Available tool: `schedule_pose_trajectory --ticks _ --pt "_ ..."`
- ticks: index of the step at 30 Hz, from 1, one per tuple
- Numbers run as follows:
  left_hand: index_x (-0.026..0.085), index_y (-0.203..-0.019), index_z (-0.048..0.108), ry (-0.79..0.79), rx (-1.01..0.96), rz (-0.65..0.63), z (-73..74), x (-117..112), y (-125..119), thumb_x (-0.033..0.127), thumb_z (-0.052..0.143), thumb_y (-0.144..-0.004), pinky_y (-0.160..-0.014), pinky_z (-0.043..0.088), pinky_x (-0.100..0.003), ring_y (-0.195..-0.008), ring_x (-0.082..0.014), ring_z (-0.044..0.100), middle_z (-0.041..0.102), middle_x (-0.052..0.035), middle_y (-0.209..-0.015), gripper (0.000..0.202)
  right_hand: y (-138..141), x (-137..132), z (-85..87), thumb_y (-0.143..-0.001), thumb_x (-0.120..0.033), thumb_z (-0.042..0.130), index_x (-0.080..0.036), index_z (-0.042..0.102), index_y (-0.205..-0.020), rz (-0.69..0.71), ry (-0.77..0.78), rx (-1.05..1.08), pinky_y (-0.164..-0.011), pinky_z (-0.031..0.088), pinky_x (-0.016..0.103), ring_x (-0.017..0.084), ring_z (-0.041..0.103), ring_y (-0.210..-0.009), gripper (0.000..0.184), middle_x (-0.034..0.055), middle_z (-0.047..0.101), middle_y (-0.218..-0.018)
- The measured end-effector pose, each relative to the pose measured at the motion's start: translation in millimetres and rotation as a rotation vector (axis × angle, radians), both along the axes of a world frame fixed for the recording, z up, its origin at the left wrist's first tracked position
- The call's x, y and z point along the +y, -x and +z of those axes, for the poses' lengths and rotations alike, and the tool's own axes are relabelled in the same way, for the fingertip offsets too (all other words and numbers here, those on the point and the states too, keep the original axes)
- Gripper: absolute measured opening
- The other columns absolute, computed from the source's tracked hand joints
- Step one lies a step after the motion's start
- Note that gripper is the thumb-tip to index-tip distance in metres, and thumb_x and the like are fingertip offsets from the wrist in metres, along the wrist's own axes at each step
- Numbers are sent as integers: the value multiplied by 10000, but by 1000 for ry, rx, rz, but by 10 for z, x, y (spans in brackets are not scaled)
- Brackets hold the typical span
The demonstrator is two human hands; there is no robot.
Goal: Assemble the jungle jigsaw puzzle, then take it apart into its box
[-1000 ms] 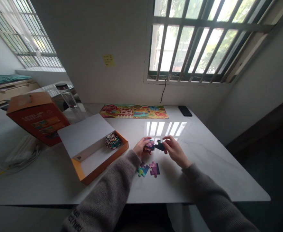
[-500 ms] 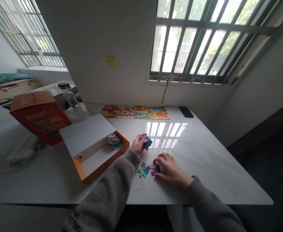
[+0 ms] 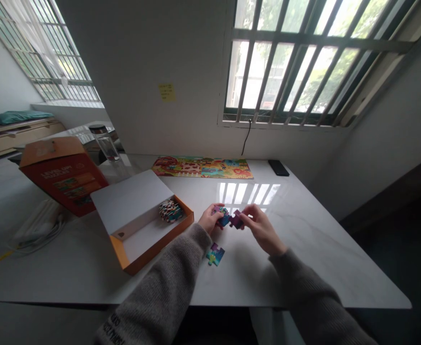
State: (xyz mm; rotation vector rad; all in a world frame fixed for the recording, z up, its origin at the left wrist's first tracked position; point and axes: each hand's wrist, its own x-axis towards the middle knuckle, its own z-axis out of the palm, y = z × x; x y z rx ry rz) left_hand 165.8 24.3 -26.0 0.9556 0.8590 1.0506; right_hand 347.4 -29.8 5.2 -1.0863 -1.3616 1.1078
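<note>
My left hand (image 3: 210, 218) is closed around several jigsaw puzzle pieces (image 3: 223, 216), blue, purple and multicoloured, held above the table. Between the thumb and fingers of my right hand (image 3: 259, 227) is a purple puzzle piece (image 3: 236, 220), raised close to the left hand's pieces; whether they touch I cannot tell. Below the left hand, one loose puzzle piece (image 3: 215, 254) in purple, blue and yellow-green lies flat on the white table (image 3: 303, 258).
To the left, an open orange box (image 3: 158, 247) holds a bundle of puzzle pieces (image 3: 170, 211). Behind it stand a red box (image 3: 64, 175) and a glass bottle (image 3: 106, 145). An assembled puzzle strip (image 3: 203, 167) and a black phone (image 3: 278, 167) lie along the wall.
My right hand has lifted the purple puzzle piece off the table and brought it up beside the pieces in my left hand. The loose piece stays on the table.
</note>
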Motion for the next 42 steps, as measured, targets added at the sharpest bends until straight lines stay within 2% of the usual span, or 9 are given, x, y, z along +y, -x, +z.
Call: schedule_pose_trajectory --ticks 5,11,17,20,24,29,35,39,42 --pt "129 -1112 565 -12 -101 12 8 -19 -22 341 710 -734 -413 467 -242 -548 -134 576 598 -20 -768 458 232 317 -81 -736 -608 747 -202 531 -776 -146 -16 -44 -563 450 286 139 538 -605 462 -8 570 -691" --pt "133 -1210 502 -194 -88 13 -56 42 25 374 851 -655 -473 501 -251 -646 -183 655 665 -67 -850 698 217 188 -191 -928 -517 524 -209 573 -920 -178 -86 -185 -652 451 315 175 527 -699 313 9 558 -754" --pt "126 -1187 489 -151 -98 65 -10 68 74 357 796 -685 -471 487 -235 -701 -216 680 682 -90 -824 632 242 -264 -213 -828 -393 712 -302 648 -1141 322 -288 -880 -947 410 437 261 504 -1041 332 62 585 -1085" --pt "125 -1170 490 -143 -86 46 23 44 64 360 787 -677 -471 478 -229 -702 -216 680 681 -89 -821 622 330 -346 -194 -791 -387 772 -369 611 -1244 369 -319 -1029 -995 366 459 282 451 -1119 481 60 544 -1173" --pt "121 -1166 482 -145 -64 42 17 48 60 373 768 -676 -458 474 -229 -690 -211 670 673 -86 -811 621 339 -311 -129 -795 -395 768 -344 624 -1178 423 -301 -1061 -979 373 441 271 446 -1090 413 54 522 -1134" --pt "127 -1176 491 -203 86 25 0 52 86 358 727 -689 -436 470 -229 -615 -169 627 639 -60 -812 589 274 -318 -173 -728 -379 811 -226 564 -956 390 -261 -992 -913 405 410 245 465 -997 370 44 543 -1049" --pt "167 -1226 408 -248 207 9 13 -76 140 251 696 -687 -461 482 -214 -685 -169 634 614 -63 -903 617 146 -353 -255 -940 -333 555 -218 492 -929 336 -75 -513 -691 436 302 150 495 -734 132 -4 559 -827" --pt "177 -1113 368 -159 184 -70 16 -201 204 242 731 -666 -486 521 -254 -637 -149 616 601 -48 -898 579 93 -257 -192 -929 -433 599 -238 469 -1081 218 -33 -167 -608 435 262 120 504 -664 279 -40 522 -776" --pt "169 -1105 407 -155 97 -90 82 -330 262 277 720 -698 -543 553 -285 -655 -134 609 583 -48 -949 525 148 -160 -120 -879 -479 666 -227 483 -978 179 -24 -89 -517 387 230 96 478 -581 327 -50 513 -729"
